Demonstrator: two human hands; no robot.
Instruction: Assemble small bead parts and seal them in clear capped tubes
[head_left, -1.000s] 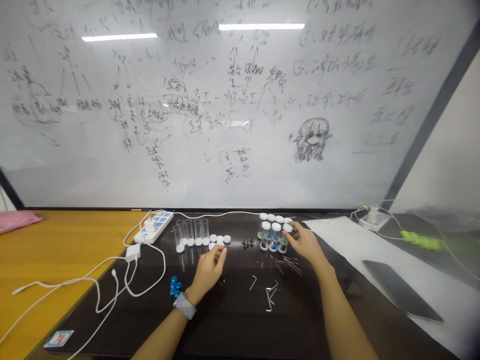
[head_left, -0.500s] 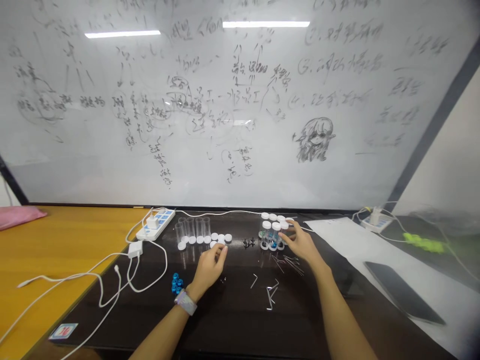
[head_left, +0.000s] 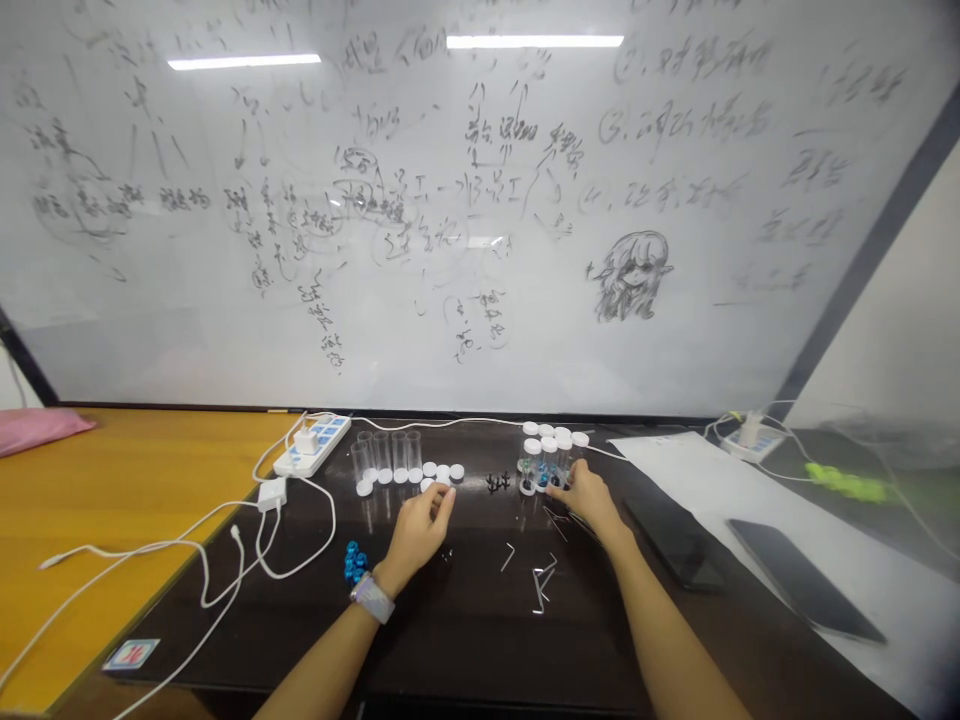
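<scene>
My left hand (head_left: 420,525) hovers over the dark table, its fingertips pressed together just below several white caps (head_left: 457,472); whatever they may hold is too small to name. On the right, my right hand (head_left: 589,493) reaches to the front of a group of capped clear tubes (head_left: 532,465) with small blue, green and black pieces inside. Its thumb and index finger lie at the lower part of the front tubes, apart from each other. Small black parts (head_left: 497,482) lie between the caps and the capped tubes. Open clear tubes (head_left: 382,455) stand upright on white bases at the left.
Blue round pieces (head_left: 355,562) lie left of my left wrist. Hex keys (head_left: 540,590) lie at the front centre. A power strip (head_left: 324,440) with white cables is at the back left. Two dark phone-like devices (head_left: 806,580) (head_left: 675,545) and white paper (head_left: 705,480) are at the right.
My right hand has moved down from the tube lids to the lower part of the front tubes. A dark device beside my right forearm shows more fully. My left hand has barely moved.
</scene>
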